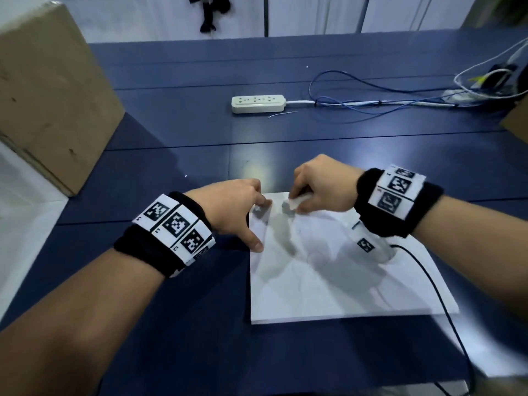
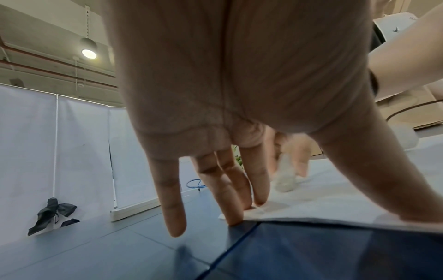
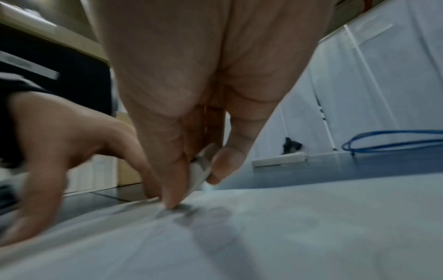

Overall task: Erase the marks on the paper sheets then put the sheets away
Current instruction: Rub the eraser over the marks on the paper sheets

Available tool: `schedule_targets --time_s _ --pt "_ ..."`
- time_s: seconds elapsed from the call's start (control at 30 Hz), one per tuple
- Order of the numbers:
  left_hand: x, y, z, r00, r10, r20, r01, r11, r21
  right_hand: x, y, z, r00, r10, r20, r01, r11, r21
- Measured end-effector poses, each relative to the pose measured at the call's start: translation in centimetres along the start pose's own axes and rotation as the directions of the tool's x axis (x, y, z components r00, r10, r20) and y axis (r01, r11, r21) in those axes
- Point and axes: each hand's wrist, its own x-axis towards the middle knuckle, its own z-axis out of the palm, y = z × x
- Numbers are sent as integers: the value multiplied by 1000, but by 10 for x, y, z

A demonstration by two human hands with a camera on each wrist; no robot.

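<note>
A stack of white paper sheets (image 1: 328,287) lies on the blue table in front of me. My left hand (image 1: 237,207) presses the stack's far left corner with straight, spread fingers (image 2: 237,199), thumb on the left edge. My right hand (image 1: 317,187) pinches a white eraser (image 1: 297,202) between thumb and fingers and holds it against the top sheet near the far edge. In the right wrist view the eraser (image 3: 200,170) meets the paper (image 3: 287,227) beside a faint grey smudge (image 3: 191,212). The left wrist view shows the eraser (image 2: 285,176) past my fingers.
A large cardboard box (image 1: 48,90) stands at the far left. A white power strip (image 1: 258,103) with blue and white cables (image 1: 371,101) lies further back. A black cable (image 1: 437,295) runs from my right wrist across the sheets. White partition panels (image 2: 55,151) close off the back.
</note>
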Motion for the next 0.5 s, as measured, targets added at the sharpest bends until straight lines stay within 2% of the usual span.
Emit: schedule_targets --time_s 0.07,0.17,0.37,0.43,0.5 --pt "1 -1 1 1000 3 -4 -3 1000 -7 -18 -9 4 992 -95 80 93 995 22" --pt "0 0 1 1000 8 -1 -8 1000 3 -26 -13 4 983 -105 147 98 994 54" --pt "1 3 -2 1000 -5 23 4 999 39 2 5 -1 996 85 -15 -85 996 23" --pt "2 4 -4 1000 -8 24 7 999 41 -6 0 1 999 36 -2 -36 999 -7" --pt "3 3 -4 1000 -8 23 7 1000 26 -22 -8 5 994 -83 67 84 996 0"
